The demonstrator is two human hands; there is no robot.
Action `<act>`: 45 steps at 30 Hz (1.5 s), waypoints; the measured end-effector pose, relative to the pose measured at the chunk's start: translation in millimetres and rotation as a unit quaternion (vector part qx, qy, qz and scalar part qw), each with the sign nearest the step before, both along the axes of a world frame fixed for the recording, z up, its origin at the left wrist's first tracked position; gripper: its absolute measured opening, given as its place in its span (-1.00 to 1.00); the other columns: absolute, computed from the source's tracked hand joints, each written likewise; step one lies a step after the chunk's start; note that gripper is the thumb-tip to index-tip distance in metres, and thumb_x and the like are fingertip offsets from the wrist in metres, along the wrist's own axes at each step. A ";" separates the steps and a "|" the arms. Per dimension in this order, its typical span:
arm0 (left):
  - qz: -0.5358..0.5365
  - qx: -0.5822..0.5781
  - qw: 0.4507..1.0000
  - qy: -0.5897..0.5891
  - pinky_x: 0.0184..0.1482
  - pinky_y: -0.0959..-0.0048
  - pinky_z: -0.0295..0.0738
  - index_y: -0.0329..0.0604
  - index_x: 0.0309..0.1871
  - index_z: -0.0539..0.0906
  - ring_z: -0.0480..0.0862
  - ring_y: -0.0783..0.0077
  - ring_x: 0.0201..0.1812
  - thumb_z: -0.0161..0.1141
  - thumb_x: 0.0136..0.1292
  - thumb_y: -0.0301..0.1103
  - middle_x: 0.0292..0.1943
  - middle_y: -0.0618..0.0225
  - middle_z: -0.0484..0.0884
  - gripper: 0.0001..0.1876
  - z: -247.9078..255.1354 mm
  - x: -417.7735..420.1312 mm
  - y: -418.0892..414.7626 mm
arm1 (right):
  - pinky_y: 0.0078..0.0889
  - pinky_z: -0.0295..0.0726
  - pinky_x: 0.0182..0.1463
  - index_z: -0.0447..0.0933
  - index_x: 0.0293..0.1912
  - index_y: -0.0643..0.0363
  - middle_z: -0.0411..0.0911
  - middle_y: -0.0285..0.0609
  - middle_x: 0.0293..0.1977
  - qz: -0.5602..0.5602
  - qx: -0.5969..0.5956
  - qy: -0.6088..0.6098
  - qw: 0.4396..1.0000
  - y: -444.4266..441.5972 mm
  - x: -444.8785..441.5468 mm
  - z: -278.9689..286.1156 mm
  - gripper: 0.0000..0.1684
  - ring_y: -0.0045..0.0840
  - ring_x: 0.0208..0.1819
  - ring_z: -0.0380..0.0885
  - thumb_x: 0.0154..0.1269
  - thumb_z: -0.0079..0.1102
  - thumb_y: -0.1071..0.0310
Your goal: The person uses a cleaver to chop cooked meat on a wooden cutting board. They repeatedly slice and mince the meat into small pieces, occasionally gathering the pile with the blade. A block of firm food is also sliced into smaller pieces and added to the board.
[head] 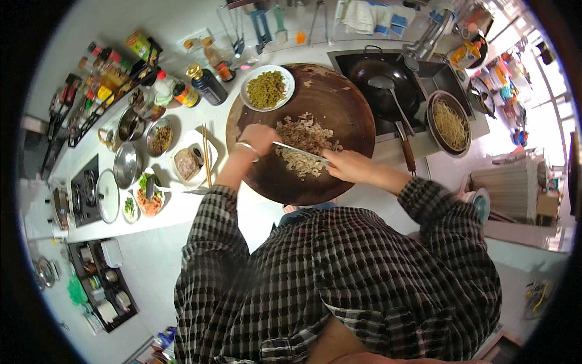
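My right hand (348, 166) is closed around the handle of a kitchen knife (300, 152), whose blade lies across a heap of chopped meat (302, 136). At the blade's far end is my left hand (260, 139), with a bracelet at the wrist; whether its fingers pinch the blade or rest by it cannot be told. Both hands are over a large round wooden chopping board (350, 109). A white plate of chopped green vegetables (266, 89) stands on the board's upper left part.
A wok (370, 75) with a skimmer sits over the sink at right, beside a bowl of noodles (449, 123). Left of the board are a white dish with a meat block (187, 164) and chopsticks, a metal bowl (127, 164) and sauce bottles (207, 84).
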State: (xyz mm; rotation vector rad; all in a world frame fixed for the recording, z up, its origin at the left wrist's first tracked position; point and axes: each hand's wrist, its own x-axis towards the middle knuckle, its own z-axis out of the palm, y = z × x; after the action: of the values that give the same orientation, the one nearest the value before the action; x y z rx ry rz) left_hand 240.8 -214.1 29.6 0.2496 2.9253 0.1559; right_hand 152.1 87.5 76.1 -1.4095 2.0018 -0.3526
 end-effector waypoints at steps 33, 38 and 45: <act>0.391 0.334 0.828 0.224 -0.22 0.10 0.59 -0.25 0.10 0.52 0.66 -0.12 -0.23 0.32 0.32 -0.44 -0.13 -0.03 0.57 -0.67 -62.0 71.7 136.2 | 0.08 0.44 -0.41 0.22 -0.04 0.25 0.52 0.16 -0.52 -0.232 -0.083 -0.027 0.969 28.7 45.8 1.8 -0.75 0.09 -0.49 0.55 0.53 0.02 0.31; 0.406 0.315 0.809 0.287 -0.26 0.20 0.57 -0.29 -0.06 0.61 0.64 0.04 -0.34 0.34 0.29 -0.45 -0.30 0.04 0.59 -0.78 -61.8 69.8 121.1 | 0.08 0.45 -0.40 0.22 -0.06 0.25 0.53 0.16 -0.52 -0.230 -0.078 -0.036 0.969 30.3 43.7 -2.6 -0.76 0.10 -0.47 0.56 0.54 0.01 0.30; 0.413 0.276 0.806 0.322 -0.18 0.15 0.58 -0.27 -0.12 0.63 0.65 -0.11 -0.26 0.20 0.37 -0.49 -0.24 -0.01 0.62 -0.91 -68.3 42.7 85.7 | 0.08 0.43 -0.38 0.23 -0.03 0.27 0.52 0.18 -0.51 -0.254 -0.059 -0.066 0.963 31.7 38.6 -13.4 -0.74 0.09 -0.44 0.57 0.51 0.04 0.32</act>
State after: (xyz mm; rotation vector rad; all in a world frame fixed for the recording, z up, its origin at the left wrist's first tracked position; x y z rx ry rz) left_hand 283.4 -128.4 -38.8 -1.1453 3.2948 1.2785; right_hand 190.7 119.1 62.7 -0.8873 2.2393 -0.7794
